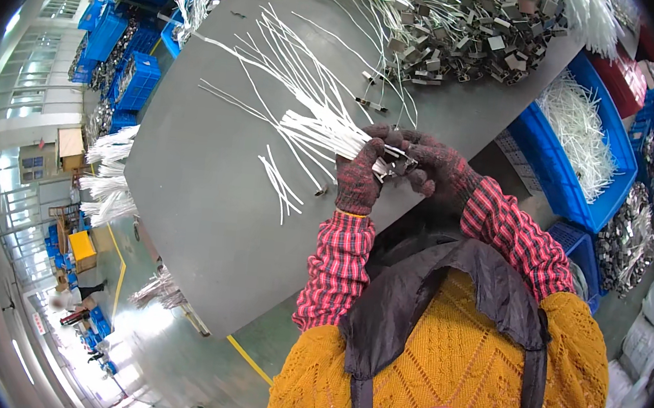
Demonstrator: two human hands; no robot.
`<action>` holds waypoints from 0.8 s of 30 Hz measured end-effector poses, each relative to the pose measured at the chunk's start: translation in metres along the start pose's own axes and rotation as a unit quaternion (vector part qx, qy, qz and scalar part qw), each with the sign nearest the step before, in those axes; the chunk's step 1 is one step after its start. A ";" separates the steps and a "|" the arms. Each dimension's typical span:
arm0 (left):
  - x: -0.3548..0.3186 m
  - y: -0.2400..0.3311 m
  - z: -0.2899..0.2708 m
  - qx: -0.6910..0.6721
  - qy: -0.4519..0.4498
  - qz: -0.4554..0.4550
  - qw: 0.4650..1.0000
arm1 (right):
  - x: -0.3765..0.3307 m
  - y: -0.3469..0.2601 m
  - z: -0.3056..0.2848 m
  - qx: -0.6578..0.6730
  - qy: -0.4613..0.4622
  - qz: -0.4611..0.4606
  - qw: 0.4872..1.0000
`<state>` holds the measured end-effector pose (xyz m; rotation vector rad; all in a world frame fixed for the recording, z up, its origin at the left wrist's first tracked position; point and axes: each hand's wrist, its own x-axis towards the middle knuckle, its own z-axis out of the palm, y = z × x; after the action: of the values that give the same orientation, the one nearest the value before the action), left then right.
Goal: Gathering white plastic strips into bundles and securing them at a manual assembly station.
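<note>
My left hand [359, 179], in a dark knitted glove, is closed around a bundle of white wires [314, 128] near their gathered ends. The wires fan out over the grey table toward its far left. My right hand [437, 166], gloved alike, meets the left at the bundle's end. Its fingers are bent around small dark metal end pieces [399, 162], partly hidden between both hands. A few loose white wires [280, 188] lie left of my left hand. Beyond the hands, single wires end in small metal clips [370, 105].
A large heap of metal clips [477, 37] on white wires covers the far right of the grey table [205, 247]. At the right stands a blue crate [602, 171] of white wires. More blue crates [136, 82] and wire bundles [112, 175] are beyond the left edge.
</note>
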<state>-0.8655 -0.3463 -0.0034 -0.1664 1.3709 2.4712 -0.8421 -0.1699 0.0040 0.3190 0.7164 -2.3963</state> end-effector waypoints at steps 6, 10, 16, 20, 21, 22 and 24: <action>-0.006 -0.002 0.003 -0.161 -0.001 -0.039 0.986 | -0.016 -0.001 0.023 -0.015 -0.029 0.040 0.999; -0.008 -0.004 0.012 -0.080 0.037 -0.046 0.995 | -0.024 0.002 0.001 0.000 0.003 0.036 0.999; -0.017 -0.022 0.016 -0.087 0.034 -0.048 0.994 | -0.037 0.001 0.002 -0.050 0.037 0.006 0.998; -0.015 -0.029 0.013 0.097 0.059 0.034 0.993 | -0.036 0.000 0.002 -0.068 0.053 -0.014 0.996; -0.010 -0.028 -0.002 0.243 0.084 0.081 0.963 | -0.028 -0.006 0.016 -0.166 0.097 -0.040 0.981; 0.002 -0.027 -0.038 0.286 0.150 0.136 0.936 | -0.019 -0.009 0.027 -0.263 0.131 -0.063 0.954; 0.010 -0.008 -0.060 0.212 0.259 0.121 0.935 | -0.011 -0.024 0.009 -0.391 0.164 -0.120 0.898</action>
<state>-0.8754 -0.3913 -0.0447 -0.6154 2.2291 2.3332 -0.8486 -0.1533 0.0257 0.2989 1.8796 -2.0578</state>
